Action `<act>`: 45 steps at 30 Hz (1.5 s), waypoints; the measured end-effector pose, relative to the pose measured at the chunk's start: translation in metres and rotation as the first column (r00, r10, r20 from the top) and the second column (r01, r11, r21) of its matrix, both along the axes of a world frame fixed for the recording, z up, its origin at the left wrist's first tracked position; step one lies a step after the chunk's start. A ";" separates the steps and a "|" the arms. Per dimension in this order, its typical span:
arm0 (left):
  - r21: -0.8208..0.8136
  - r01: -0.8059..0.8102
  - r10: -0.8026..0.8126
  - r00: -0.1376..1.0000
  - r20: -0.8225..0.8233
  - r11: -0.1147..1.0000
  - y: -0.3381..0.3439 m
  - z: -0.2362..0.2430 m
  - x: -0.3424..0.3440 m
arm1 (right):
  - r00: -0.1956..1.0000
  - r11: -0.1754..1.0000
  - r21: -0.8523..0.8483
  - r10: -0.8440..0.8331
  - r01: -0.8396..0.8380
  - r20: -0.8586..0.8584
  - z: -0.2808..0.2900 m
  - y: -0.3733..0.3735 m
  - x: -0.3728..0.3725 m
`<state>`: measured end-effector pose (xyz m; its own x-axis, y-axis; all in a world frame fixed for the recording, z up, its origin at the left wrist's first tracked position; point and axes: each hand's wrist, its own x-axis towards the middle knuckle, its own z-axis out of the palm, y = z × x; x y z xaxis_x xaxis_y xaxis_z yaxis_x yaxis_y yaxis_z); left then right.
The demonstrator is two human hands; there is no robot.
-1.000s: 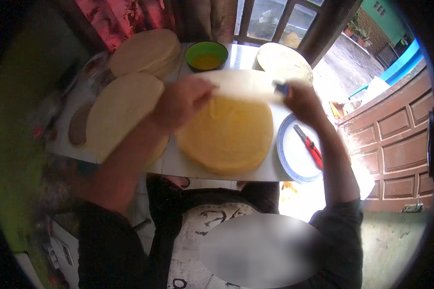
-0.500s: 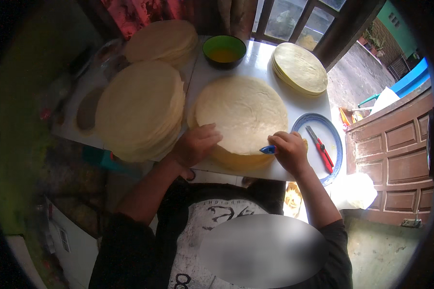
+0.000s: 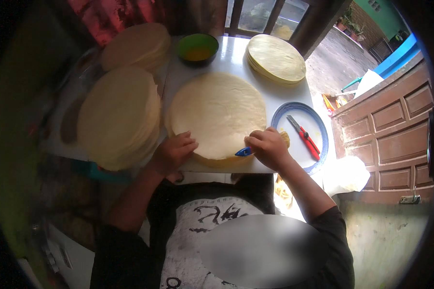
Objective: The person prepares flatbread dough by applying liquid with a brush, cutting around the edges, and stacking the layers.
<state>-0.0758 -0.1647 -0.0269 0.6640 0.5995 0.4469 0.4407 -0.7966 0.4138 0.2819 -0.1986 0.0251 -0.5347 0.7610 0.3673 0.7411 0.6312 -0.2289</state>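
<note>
in the head view, the round sheet point(image 3: 218, 111) is spread atop its stack point(image 3: 218, 163) just ahead, its near-left edge touched by the left hand point(image 3: 173, 151), fingers bent, any pinch untellable, its near-right edge overlapped by the right hand point(image 3: 270, 147), curled around a crosswise blue-handled brush point(image 3: 244, 152)

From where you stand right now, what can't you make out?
All in the head view:
- Middle of the blue-handled brush: hidden by the right hand.
- Face under the top dough sheet: covered by the sheet itself.
- Whether the left hand pinches that sheet or merely rests there: its underside is hidden.
- Part of the shirt: masked by a grey blurred oval.
- Window: cut off by the top edge.
</note>
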 end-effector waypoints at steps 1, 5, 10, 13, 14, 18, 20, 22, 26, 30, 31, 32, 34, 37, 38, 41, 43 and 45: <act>-0.012 0.000 0.000 1.000 -0.007 1.000 -0.002 0.001 0.001 | 1.000 1.000 -0.012 0.005 -0.005 0.010 0.000 0.000 0.001; 0.017 0.001 -0.001 1.000 -0.023 1.000 -0.005 0.001 0.003 | 0.999 1.000 -0.017 0.017 -0.017 0.033 -0.004 -0.002 0.008; 0.042 0.016 -0.016 1.000 -0.013 0.999 -0.005 -0.001 0.005 | 0.998 1.000 0.000 0.017 -0.017 0.067 -0.006 -0.004 0.011; 0.021 0.019 -0.019 1.000 0.011 1.000 -0.011 0.018 0.008 | 0.995 1.000 -0.023 0.019 -0.017 0.094 -0.010 -0.005 0.014; 0.038 0.033 -0.033 0.999 0.015 0.999 -0.011 0.019 0.006 | 0.995 0.999 -0.020 0.032 -0.030 0.089 -0.010 -0.004 0.013; 0.080 0.052 -0.056 0.997 0.049 0.995 -0.007 0.000 -0.001 | 0.991 0.994 -0.104 0.038 -0.025 0.131 0.001 -0.005 0.013; 0.089 0.041 -0.044 0.998 0.040 0.995 -0.009 -0.004 -0.004 | 0.991 0.984 -0.178 0.033 -0.010 0.128 0.010 -0.004 0.013; 0.098 0.020 -0.020 1.000 0.001 0.995 -0.016 0.005 -0.005 | 0.997 0.979 -0.204 0.012 0.004 0.078 0.032 0.006 0.005; 0.073 -0.128 0.129 0.992 -0.010 0.989 -0.030 0.011 -0.009 | 0.993 0.998 -0.045 -0.036 0.031 -0.114 0.063 0.050 -0.043; 0.011 -0.125 0.124 0.992 0.038 0.992 -0.025 -0.006 -0.014 | 0.970 0.985 0.109 -0.104 0.130 -0.218 0.055 0.107 -0.096; 0.006 -0.120 0.119 0.992 0.052 0.993 -0.024 -0.006 -0.012 | 0.971 0.981 -0.003 -0.192 0.193 -0.144 0.049 0.109 -0.107; 0.024 -0.131 0.130 0.991 0.042 0.991 -0.024 -0.005 -0.011 | 0.962 0.960 -0.112 -0.266 0.258 -0.062 0.043 0.111 -0.118; 0.065 -0.169 0.168 0.986 0.018 0.984 -0.028 0.000 -0.011 | 0.964 0.946 -0.189 -0.265 0.265 0.028 0.027 0.107 -0.137; 0.120 -0.206 0.202 0.978 0.045 0.971 -0.029 -0.004 -0.013 | 0.996 0.953 -0.289 0.090 -0.085 0.005 0.028 0.061 -0.147; 0.068 -0.193 0.189 0.980 0.066 0.979 -0.028 -0.009 -0.015 | 0.966 0.921 -0.291 0.251 -0.257 -0.057 0.032 0.048 -0.134; -0.034 -0.161 0.164 0.980 0.112 0.986 -0.028 -0.021 -0.019 | 0.848 0.684 -0.645 -0.073 -0.341 -0.526 0.013 0.069 -0.073; -0.025 -0.171 0.173 0.977 0.123 0.985 -0.030 -0.013 -0.016 | 0.890 0.824 -0.560 -0.314 0.083 -0.329 0.009 0.106 -0.030; -0.036 -0.190 0.193 0.974 0.119 0.981 -0.033 -0.011 -0.018 | 0.911 0.934 -0.253 -0.317 0.252 -0.263 0.029 0.115 -0.043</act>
